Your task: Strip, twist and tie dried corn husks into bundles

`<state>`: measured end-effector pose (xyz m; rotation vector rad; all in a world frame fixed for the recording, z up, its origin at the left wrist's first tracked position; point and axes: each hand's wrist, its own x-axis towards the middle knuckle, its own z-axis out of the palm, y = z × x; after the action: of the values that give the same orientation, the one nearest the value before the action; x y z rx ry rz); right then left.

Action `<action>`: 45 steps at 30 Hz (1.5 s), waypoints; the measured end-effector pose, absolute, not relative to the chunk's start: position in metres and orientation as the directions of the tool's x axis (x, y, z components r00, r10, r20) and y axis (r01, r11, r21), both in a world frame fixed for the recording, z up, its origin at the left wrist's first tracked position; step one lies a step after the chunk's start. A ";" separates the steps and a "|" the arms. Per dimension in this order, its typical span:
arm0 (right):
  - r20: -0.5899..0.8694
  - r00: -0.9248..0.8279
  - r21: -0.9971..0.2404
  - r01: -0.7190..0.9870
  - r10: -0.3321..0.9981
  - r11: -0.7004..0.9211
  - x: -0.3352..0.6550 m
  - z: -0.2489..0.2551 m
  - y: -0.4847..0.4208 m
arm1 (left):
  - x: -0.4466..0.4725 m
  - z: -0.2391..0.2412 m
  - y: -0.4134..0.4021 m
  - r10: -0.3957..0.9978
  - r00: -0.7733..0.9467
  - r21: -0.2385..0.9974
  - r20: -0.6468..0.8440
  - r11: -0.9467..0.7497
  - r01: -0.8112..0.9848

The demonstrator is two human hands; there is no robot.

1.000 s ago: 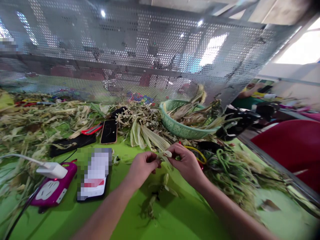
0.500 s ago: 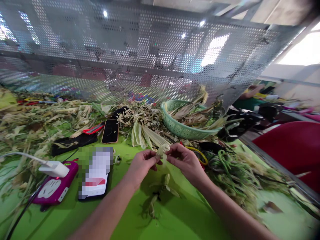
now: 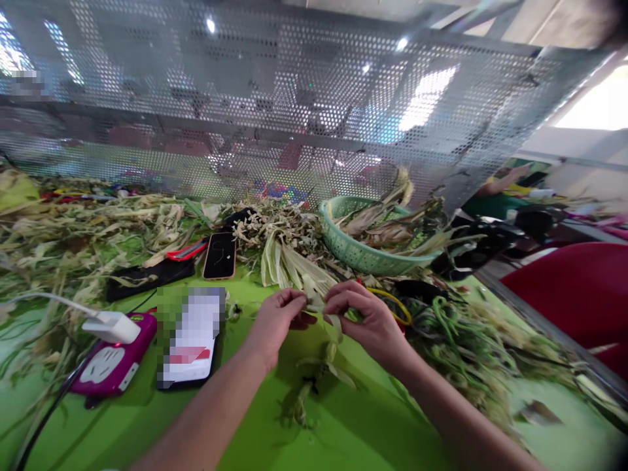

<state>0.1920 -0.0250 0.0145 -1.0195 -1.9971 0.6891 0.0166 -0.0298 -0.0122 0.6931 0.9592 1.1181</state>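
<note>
Between my hands, above the green table (image 3: pixel 373 425), is a pale strip of corn husk (image 3: pixel 316 299). My left hand (image 3: pixel 280 320) pinches its left side between thumb and fingers. On the other side, my right hand (image 3: pixel 362 318) is closed on the husk, and a short end hangs below its fingertips. Under my hands lies a small figure of knotted husk (image 3: pixel 314 379) with a dark tie round its middle. Just beyond my fingertips, a fan of long pale husks (image 3: pixel 289 265) spreads on the table.
A green basket (image 3: pixel 373 258) of dried husks stands at the back right. On the left lie a lit phone (image 3: pixel 196 337), a dark phone (image 3: pixel 219 256), a red cutter (image 3: pixel 187 250) and a purple power strip (image 3: pixel 115 356). Green twisted strands (image 3: pixel 451 327) heap at right. A perforated metal screen (image 3: pixel 275 98) rises behind.
The husk was curled into a rounded loop between my fingertips; now it is opened out flatter, with an end hanging down. My right fingers have shifted on it. The view has moved slightly.
</note>
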 end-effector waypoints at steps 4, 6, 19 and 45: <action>0.358 -0.426 -0.758 0.387 0.831 0.525 0.192 0.021 -0.028 | 0.014 -0.019 -0.028 0.963 0.073 0.858 -0.259 0.264 -0.441; 0.333 -0.453 -0.782 0.357 0.827 0.510 0.192 0.023 -0.029 | 0.013 -0.021 -0.027 0.965 0.060 0.858 -0.256 0.256 -0.446; 0.190 -0.455 -0.856 0.358 0.870 0.374 0.188 0.019 -0.032 | 0.015 -0.017 -0.028 0.973 0.026 0.891 -0.229 0.221 -0.397; 0.346 -0.208 -0.823 0.400 0.915 0.403 0.181 0.001 -0.029 | 0.022 -0.015 -0.030 0.975 0.222 0.959 -0.034 0.094 -0.268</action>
<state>0.1814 -0.0287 0.0013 -1.1418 -1.7897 0.7433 0.0217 -0.0303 -0.0149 1.0516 0.8789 1.1249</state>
